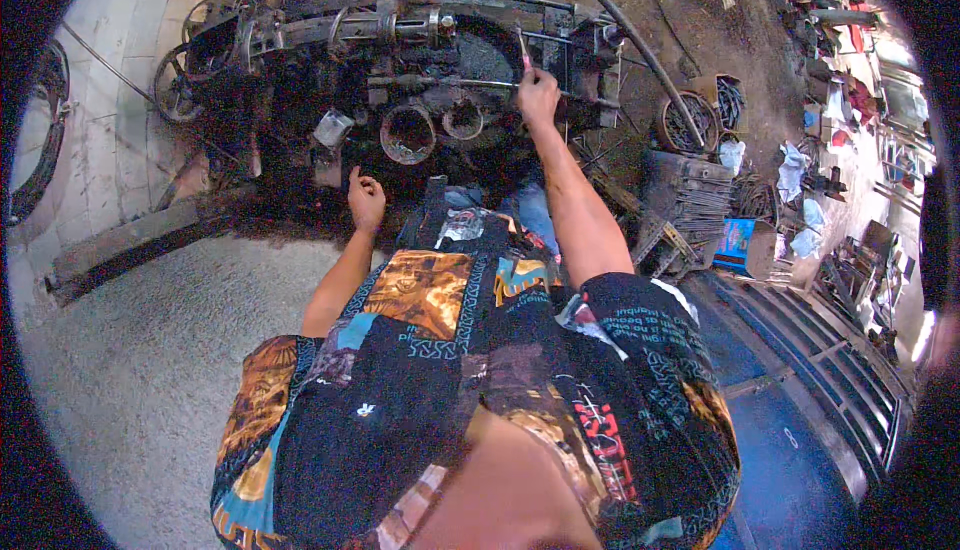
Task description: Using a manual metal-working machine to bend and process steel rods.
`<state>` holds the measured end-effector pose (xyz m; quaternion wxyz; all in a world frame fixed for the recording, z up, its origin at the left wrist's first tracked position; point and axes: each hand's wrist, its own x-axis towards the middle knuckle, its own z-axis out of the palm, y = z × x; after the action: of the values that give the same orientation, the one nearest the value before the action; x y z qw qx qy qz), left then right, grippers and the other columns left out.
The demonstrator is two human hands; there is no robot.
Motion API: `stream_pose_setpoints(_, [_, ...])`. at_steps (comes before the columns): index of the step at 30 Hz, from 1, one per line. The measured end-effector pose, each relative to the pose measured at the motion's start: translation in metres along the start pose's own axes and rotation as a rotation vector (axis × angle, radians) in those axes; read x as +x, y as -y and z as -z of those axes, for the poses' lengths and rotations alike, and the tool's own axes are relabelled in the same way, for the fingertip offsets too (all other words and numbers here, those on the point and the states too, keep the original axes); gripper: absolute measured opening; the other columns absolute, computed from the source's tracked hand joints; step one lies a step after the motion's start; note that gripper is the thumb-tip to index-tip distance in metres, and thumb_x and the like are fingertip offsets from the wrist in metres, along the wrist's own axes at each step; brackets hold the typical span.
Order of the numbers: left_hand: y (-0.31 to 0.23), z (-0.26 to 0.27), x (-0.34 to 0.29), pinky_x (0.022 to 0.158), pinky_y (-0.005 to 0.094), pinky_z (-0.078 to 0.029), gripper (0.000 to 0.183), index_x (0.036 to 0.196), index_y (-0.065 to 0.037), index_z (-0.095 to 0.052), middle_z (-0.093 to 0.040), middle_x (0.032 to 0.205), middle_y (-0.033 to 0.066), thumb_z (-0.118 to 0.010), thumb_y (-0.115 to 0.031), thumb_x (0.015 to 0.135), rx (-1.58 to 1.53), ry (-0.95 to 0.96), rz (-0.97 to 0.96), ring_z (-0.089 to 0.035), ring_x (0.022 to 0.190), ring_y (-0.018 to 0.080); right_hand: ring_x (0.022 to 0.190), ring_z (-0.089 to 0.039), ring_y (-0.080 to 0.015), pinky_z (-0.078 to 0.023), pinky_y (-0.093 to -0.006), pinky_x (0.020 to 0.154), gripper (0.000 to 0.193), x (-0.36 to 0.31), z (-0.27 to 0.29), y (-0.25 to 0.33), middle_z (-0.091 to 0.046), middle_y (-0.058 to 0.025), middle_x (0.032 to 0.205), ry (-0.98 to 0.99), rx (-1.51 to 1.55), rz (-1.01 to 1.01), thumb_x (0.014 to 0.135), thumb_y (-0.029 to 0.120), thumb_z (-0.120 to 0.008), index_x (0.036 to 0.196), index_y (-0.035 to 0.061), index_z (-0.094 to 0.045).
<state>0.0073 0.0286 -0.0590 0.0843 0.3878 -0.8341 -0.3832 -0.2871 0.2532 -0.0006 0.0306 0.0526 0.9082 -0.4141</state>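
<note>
My right hand (540, 98) is closed around a slim tool with a reddish handle (527, 58). Its narrow tip points away from me, over the dark tray-like right part of an old, greasy lathe-like machine (400, 30). Whether the tip is a brush or a blade is too small to tell. My left hand (367, 202) hangs in front of the machine, index finger extended and the others loosely bent, with nothing visible in it. Closest to it is a small whitish container (333, 129). Two round metal cups (408, 136) sit along the machine's near side.
A spoked handwheel (176, 88) is at the machine's left end. A long bar (625, 25) slants down toward a bucket of metal rods (688, 122) on the right. Stacked metal pieces (685, 195), a blue box (737, 247) and a blue metal frame (800, 370) stand nearer me.
</note>
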Motion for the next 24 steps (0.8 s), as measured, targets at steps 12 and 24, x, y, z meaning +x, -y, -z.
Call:
stream_pose_setpoints(12, [0.003, 0.009, -0.007, 0.065, 0.0304, -0.048, 0.051, 0.127, 0.004, -0.039, -0.061, 0.082, 0.0095, -0.055, -0.008, 0.081, 0.118, 0.028, 0.168, -0.059, 0.064, 0.0174, 0.083, -0.057, -0.0446, -0.043, -0.0512, 0.076, 0.039, -0.030, -0.011, -0.018, -0.062, -0.0256, 0.086, -0.113, -0.029, 0.013, 0.090, 0.035, -0.046, 0.086, 0.0004, -0.065])
stream_pose_setpoints(24, [-0.002, 0.002, 0.004, 0.069, 0.0292, -0.048, 0.047, 0.124, 0.004, -0.041, -0.060, 0.080, 0.0111, -0.054, -0.006, 0.080, -0.006, -0.002, 0.037, -0.059, 0.068, 0.0173, 0.093, -0.052, -0.0482, -0.041, -0.0521, 0.084, 0.033, -0.041, -0.006, -0.024, -0.061, -0.0256, 0.094, 0.134, -0.036, -0.231, 0.088, 0.028, -0.046, 0.102, 0.0018, -0.061])
